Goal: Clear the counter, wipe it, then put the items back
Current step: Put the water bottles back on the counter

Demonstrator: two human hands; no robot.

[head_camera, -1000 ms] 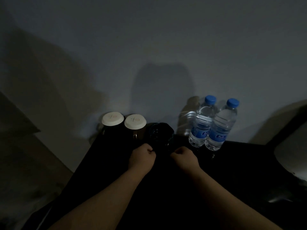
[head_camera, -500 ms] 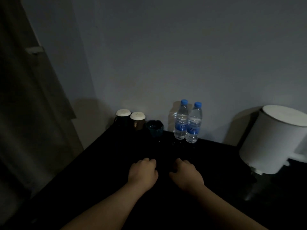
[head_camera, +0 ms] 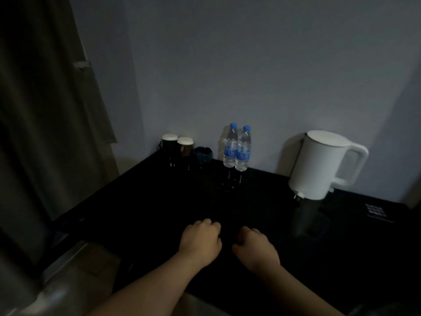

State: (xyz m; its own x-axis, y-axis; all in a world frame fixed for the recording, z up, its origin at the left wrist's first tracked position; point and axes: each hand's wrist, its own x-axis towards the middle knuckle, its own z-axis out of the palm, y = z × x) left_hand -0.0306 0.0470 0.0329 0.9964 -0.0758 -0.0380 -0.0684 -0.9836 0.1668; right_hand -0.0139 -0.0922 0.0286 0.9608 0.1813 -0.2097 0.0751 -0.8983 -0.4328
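Left hand (head_camera: 200, 241), right hand (head_camera: 255, 248) at 6 o'clock on table (head_camera: 136, 201), both curled; grasp too dark to tell. Bottles (head_camera: 230, 151) 12 o'clock, kettle (head_camera: 319, 165) 2 o'clock.

a dim black counter (head_camera: 148, 201) runs into a corner of a pale wall (head_camera: 227, 65). at its back edge stand two dark cups, one (head_camera: 169, 144) just beside the other (head_camera: 185, 147), both with white lids. next to them is a small dark bowl (head_camera: 203, 153), then two blue-capped water bottles (head_camera: 230, 147) (head_camera: 243, 149) touching. a white kettle (head_camera: 319, 165) stands well apart to the right. the left grip (head_camera: 200, 241) and right grip (head_camera: 255, 248) sit side by side over the near counter with fingers curled. it is too dark to tell whether they hold anything.
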